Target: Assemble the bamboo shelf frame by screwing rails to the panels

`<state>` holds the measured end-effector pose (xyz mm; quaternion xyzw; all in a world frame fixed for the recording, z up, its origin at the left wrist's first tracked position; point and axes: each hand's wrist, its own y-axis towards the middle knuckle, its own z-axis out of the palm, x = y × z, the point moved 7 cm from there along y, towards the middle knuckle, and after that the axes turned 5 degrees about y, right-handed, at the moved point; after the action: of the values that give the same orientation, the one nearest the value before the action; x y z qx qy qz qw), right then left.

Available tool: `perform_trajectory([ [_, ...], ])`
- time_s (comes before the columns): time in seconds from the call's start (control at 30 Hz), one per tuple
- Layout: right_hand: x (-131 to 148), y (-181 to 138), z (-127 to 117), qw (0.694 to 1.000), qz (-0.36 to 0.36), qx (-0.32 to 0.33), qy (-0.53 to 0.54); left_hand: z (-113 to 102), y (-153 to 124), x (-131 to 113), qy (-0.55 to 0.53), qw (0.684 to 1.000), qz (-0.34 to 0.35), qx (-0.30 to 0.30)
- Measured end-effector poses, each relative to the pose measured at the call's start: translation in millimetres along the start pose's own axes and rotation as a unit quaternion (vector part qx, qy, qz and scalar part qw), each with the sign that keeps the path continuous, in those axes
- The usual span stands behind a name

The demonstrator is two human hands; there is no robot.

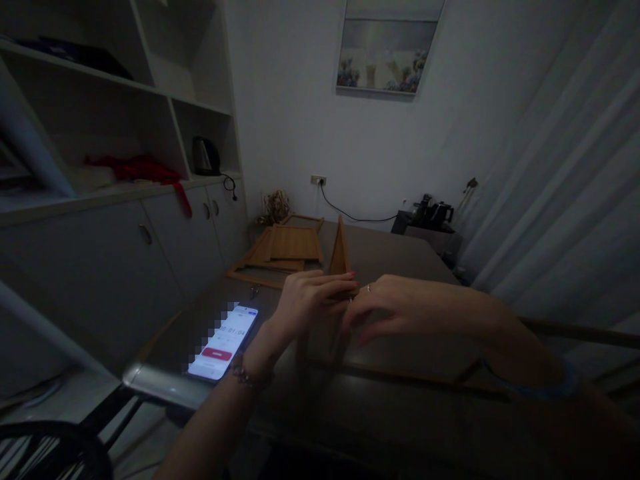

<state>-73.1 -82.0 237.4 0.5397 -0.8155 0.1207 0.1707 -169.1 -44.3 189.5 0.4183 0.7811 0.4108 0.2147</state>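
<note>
Forearms (215,420) nearest me, both hands (303,300) meet at an upright panel (341,250); grip I can't tell; slackness could tip it.

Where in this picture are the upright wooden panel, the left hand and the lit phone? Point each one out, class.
Upright wooden panel (340,253): head view, on its face.
Left hand (306,295): head view, on its back.
Phone (225,342): head view, on its screen.
</note>
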Motion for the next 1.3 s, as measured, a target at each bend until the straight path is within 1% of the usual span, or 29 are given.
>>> perform_trajectory([
  [0.13, -4, 4, 4, 0.999, -0.004, -0.004, -0.053, 4, -2, 3, 0.002, 1.0, -0.007, 0.012],
  [0.2, -7, 5, 9, 0.995, -0.024, -0.03, -0.095, 4, -2, 3, 0.01, 1.0, -0.009, 0.008],
  [0.23, -7, 5, 12, 0.991, -0.042, -0.056, -0.114, 3, -2, 2, 0.016, 1.0, -0.009, 0.005],
  [0.3, -6, 2, 18, 0.976, -0.083, -0.134, -0.154, 2, -1, 1, 0.02, 1.0, -0.01, 0.002],
  [0.33, -4, -1, 21, 0.963, -0.1, -0.182, -0.174, 2, 0, 0, 0.016, 1.0, -0.01, 0.003],
  [0.4, -1, -8, 31, 0.927, -0.121, -0.282, -0.216, 0, 1, -2, 0.004, 1.0, -0.011, 0.003],
  [0.5, 0, -16, 46, 0.871, -0.101, -0.418, -0.239, -2, 3, -3, -0.009, 1.0, -0.002, -0.006],
  [0.57, 0, -18, 55, 0.847, -0.088, -0.467, -0.24, -2, 3, -3, -0.007, 1.0, 0.004, -0.011],
  [0.63, -1, -18, 60, 0.834, -0.066, -0.491, -0.242, 0, 2, -2, -0.006, 1.0, 0.003, -0.012],
  [0.7, -2, -18, 62, 0.827, -0.033, -0.502, -0.252, 1, 1, 0, -0.005, 1.0, -0.001, -0.009],
  [0.8, -2, -19, 61, 0.826, 0.008, -0.5, -0.26, 1, 1, -1, -0.001, 1.0, 0.002, 0.0],
  [0.9, -1, -19, 62, 0.83, 0.018, -0.496, -0.256, -2, 3, -2, -0.007, 1.0, 0.009, 0.022],
  [1.03, -1, -19, 62, 0.83, 0.031, -0.498, -0.248, -1, 4, 0, -0.018, 0.997, 0.02, 0.076],
  [1.17, -3, -23, 71, 0.831, 0.018, -0.515, -0.209, 2, 1, 4, -0.034, 0.995, 0.027, 0.091],
  [1.2, -4, -25, 77, 0.826, 0.01, -0.533, -0.185, 3, 0, 4, -0.035, 0.995, 0.027, 0.092],
  [1.23, -6, -29, 83, 0.811, 0.002, -0.564, -0.154, 4, 0, 5, -0.033, 0.995, 0.027, 0.09],
  [1.27, -11, -34, 91, 0.789, 0.001, -0.603, -0.119, 4, 0, 5, -0.029, 0.995, 0.028, 0.088],
  [1.3, -18, -40, 101, 0.754, 0.01, -0.652, -0.082, 3, 0, 4, -0.024, 0.996, 0.028, 0.084],
])
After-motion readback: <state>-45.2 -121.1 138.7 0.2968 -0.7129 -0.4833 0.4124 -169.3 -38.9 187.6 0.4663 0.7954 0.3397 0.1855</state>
